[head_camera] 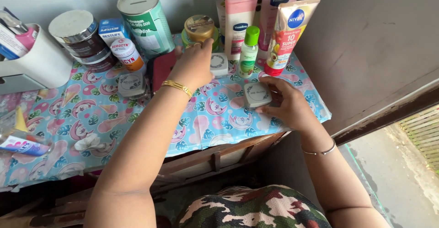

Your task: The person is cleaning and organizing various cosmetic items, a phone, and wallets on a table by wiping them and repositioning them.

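Right hand point(290, 107) right of centre frame, fingers point(278, 84) wrapped round a small square white compact point(257, 94), held just above the desk point(219, 127) with its patterned cloth. Left hand point(194, 65) reaching to upper centre, fingers bent narrow, fingertips touching a second small white case point(219, 64); grip not clear. Gold-lidded jar point(199, 28) just behind that hand. Green-capped bottle point(248, 52) and 3 upright tubes point(288, 36) upper right of centre. Green tin point(145, 20) upper centre-left, third square compact point(131, 84) left of the forearm
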